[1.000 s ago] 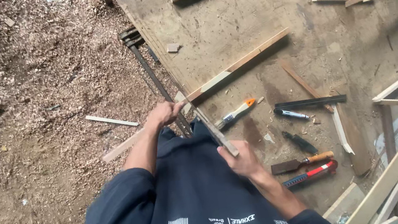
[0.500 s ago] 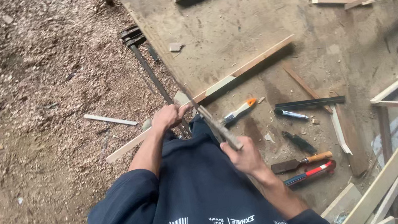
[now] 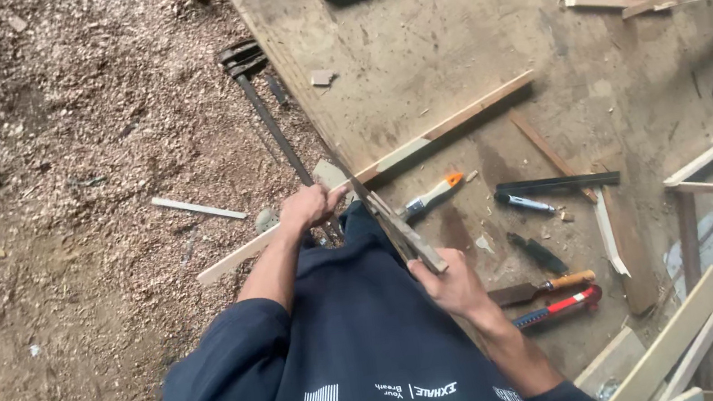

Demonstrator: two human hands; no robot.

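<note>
The long wooden strip (image 3: 447, 124) lies slantwise across the worktop (image 3: 409, 40), its near end jutting past the edge, and the left hand (image 3: 310, 208) is clenched around it there, pinning it down. Against a second ago, the right hand (image 3: 450, 287) has drawn back toward the body, and the flat rasp-like tool (image 3: 401, 227) it grasps by the near end now slopes from that hand up to the strip beside the left hand. The strip itself has not shifted, so this looks like the return of a back-and-forth stroke on its near end. A black bar clamp (image 3: 264, 112) hangs along the worktop edge, just left of the left hand. Farther right lie a chisel with an orange handle (image 3: 541, 287), a red utility knife (image 3: 560, 306) and loose slats (image 3: 705, 156).
</note>
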